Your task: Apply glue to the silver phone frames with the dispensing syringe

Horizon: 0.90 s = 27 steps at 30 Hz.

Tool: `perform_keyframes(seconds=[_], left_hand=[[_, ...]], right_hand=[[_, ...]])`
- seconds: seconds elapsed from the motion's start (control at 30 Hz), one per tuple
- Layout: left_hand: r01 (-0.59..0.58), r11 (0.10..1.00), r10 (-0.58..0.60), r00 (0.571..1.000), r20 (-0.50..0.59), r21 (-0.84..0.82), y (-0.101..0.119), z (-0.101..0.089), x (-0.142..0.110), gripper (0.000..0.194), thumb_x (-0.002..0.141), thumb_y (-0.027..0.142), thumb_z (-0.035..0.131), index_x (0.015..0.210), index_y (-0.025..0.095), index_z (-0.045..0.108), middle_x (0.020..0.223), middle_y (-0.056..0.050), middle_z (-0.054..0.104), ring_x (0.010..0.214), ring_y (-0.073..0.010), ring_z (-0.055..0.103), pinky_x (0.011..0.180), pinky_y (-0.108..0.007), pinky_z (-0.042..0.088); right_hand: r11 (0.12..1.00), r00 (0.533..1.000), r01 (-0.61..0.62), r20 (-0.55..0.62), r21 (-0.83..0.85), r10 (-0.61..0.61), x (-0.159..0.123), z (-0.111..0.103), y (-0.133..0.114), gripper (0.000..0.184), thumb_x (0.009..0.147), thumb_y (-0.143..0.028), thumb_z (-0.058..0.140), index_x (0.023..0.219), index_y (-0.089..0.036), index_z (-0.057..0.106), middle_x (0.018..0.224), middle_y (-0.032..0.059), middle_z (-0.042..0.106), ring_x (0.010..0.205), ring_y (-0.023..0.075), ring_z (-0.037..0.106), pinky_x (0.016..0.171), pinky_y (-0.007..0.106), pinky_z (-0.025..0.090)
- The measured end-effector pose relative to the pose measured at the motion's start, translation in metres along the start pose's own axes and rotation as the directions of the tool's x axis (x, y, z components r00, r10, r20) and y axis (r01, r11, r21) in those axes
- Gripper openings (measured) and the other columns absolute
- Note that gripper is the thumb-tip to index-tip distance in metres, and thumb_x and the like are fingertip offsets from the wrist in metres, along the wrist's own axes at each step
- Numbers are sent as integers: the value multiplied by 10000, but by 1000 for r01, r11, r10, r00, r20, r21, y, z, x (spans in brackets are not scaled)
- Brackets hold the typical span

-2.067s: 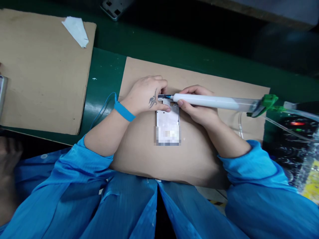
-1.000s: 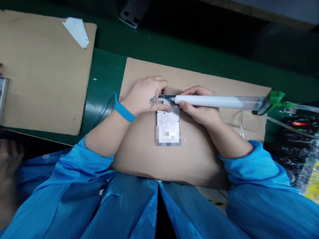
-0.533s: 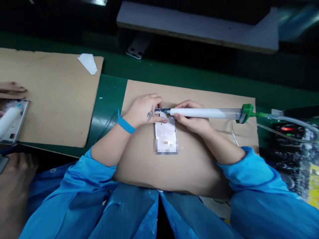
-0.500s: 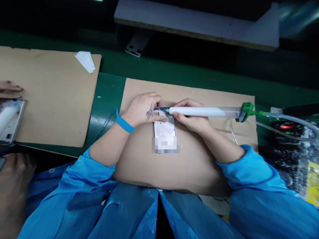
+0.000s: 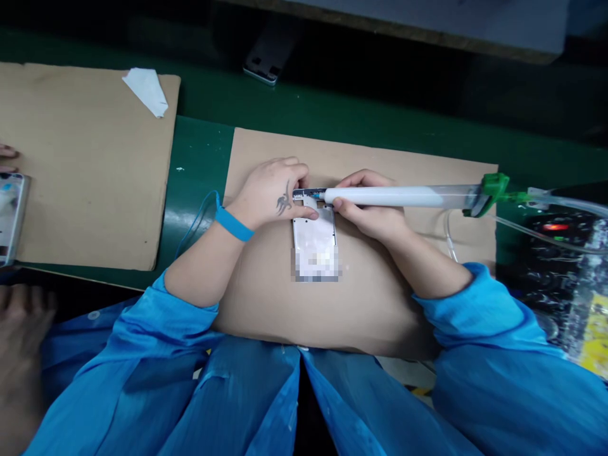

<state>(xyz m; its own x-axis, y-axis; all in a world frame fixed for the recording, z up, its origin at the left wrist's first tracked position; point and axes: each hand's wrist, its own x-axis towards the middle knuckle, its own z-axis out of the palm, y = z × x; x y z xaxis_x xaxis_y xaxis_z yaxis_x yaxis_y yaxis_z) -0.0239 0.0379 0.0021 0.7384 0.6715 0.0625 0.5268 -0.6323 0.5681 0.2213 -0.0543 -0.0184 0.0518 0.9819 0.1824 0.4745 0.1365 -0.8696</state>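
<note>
While held by the half-curled left hand, phone frame just beside right hand, closed around syringe.

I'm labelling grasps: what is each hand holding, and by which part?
The right hand holds the white syringe near its nozzle end; the left hand holds the metal frame at its upper left corner.

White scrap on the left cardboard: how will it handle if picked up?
The white scrap looks thin and flat, so it is probably light and might slide if nudged. Its creased, uneven outline suggests paper or tissue, likely floppy and easy to crumple. Lying flat on the cardboard, it seems unlikely to roll.
</note>
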Motion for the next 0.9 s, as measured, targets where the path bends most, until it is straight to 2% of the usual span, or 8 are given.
perform_keyframes(seconds=[0.23,0.53,0.7,0.9], left_hand=[[18,1000,-18,1000,17,-5,3,-1,0,635,727,753,959,977,228,704,1044,-88,751,970,-304,699,814,-421,451],[22,997,-19,999,45,-71,-2,3,4,633,720,826,930,974,289,710,1064,-84,711,953,-300,627,856,-522,499],[23,996,-20,999,34,-88,0,2,4,618,706,799,941,969,284,722,1062,-105,729,985,-339,666,870,-545,524],[32,996,-29,999,35,-84,1,1,4,553,731,812,874,946,326,723,1054,-85,740,988,-347,676,880,-557,552]], right_hand=[[1000,1000,11,-5,-1,-11,-1,-1,6,435,811,-698,920,899,-310,744,844,40,794,688,267,710,586,407,559],[999,999,-31,22,-8,32,-3,-7,9,583,780,-829,954,934,-308,741,911,87,802,819,355,792,760,543,701],[998,998,-57,19,0,57,-4,-8,10,610,776,-835,959,962,-297,742,937,98,799,860,379,806,758,569,723],[998,998,-58,22,-17,59,-5,-9,12,546,834,-778,943,992,-296,743,929,94,790,910,383,824,754,547,743]])
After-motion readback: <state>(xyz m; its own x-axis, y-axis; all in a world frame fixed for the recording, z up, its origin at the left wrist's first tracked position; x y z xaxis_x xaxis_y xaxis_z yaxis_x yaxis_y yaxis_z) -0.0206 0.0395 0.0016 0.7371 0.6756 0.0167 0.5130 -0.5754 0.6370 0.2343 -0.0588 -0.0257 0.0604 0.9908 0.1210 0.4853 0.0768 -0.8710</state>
